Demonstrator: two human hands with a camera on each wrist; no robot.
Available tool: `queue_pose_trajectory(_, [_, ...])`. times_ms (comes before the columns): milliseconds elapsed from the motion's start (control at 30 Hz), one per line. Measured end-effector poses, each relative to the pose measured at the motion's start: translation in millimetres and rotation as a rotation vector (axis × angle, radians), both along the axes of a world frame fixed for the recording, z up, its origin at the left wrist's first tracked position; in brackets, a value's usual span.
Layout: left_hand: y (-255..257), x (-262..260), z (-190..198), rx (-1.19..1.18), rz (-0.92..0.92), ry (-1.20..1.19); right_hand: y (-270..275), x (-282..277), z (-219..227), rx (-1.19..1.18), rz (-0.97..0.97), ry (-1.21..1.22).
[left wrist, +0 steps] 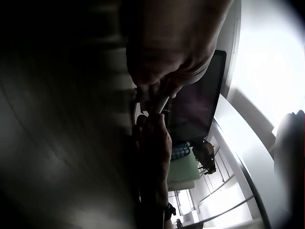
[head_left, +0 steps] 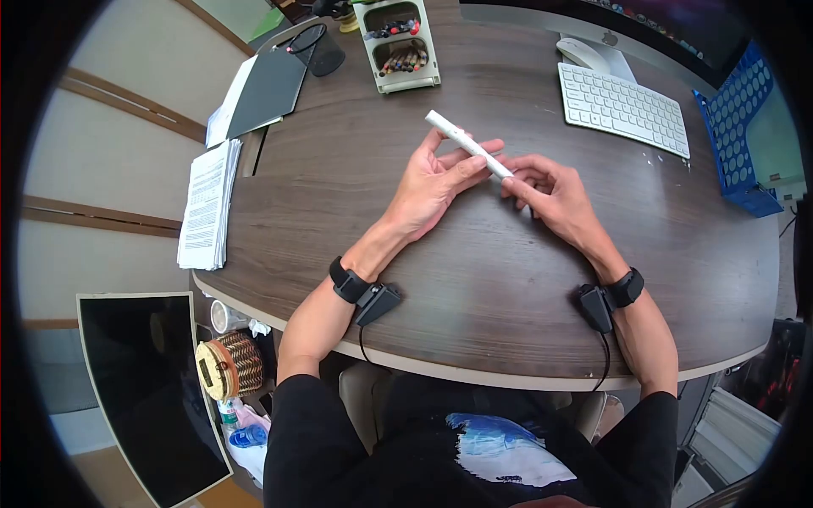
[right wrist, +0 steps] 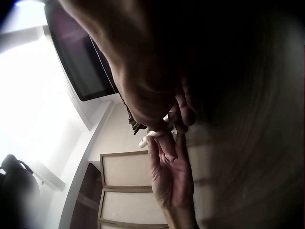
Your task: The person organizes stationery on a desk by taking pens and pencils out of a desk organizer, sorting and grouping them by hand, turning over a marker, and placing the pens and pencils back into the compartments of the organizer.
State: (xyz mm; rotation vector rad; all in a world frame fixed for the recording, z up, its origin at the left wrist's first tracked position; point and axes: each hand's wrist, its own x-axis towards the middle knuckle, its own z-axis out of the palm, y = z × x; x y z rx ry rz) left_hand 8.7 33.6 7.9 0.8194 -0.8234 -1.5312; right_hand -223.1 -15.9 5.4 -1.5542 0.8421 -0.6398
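A slim white tube, like a marker pen, slants over the desk between both hands. The left hand pinches it along its middle, thumb on top and fingers beneath. At the tube's lower right end, the right hand holds it between thumb and curled fingers. In the left wrist view, a short pale length of the tube shows between the dark hands. Its far end sticks out past the left fingertips in the right wrist view; the gripped part is hidden.
The brown desk carries a pen organizer, a mesh cup, a paper stack, a white keyboard, a mouse and a blue basket. A monitor stands at the back right.
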Motion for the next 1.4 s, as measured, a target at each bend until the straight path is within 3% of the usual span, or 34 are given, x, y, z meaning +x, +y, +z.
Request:
queue_pose_trajectory(100, [1,14,-6,-0.028,-0.018,-0.035,-1,-2,-2,0.016,-0.118,-0.028])
queue_pose_trajectory(200, [2,34,-9,-0.049,0.066,-0.235,-10,-7,-3,0.095,-0.169,-0.155])
queue_pose_trajectory(300, [0,43,-9,-0.092,0.147,-0.289,-6,-4,1,0.073,-0.193,-0.180])
queue_pose_trajectory(1067, [11,38,3,-0.135,0.120,-0.725,-9,-7,-6,0.043,-0.179,-0.223])
queue_pose_trajectory(1233, [17,35,6,-0.317,0.104,-0.988,-12,-11,-12,0.047,-0.139,-0.250])
queue_pose_trajectory(1400, [18,34,9,-0.361,0.089,-1.027,-15,-12,-13,0.040,-0.106,-0.234])
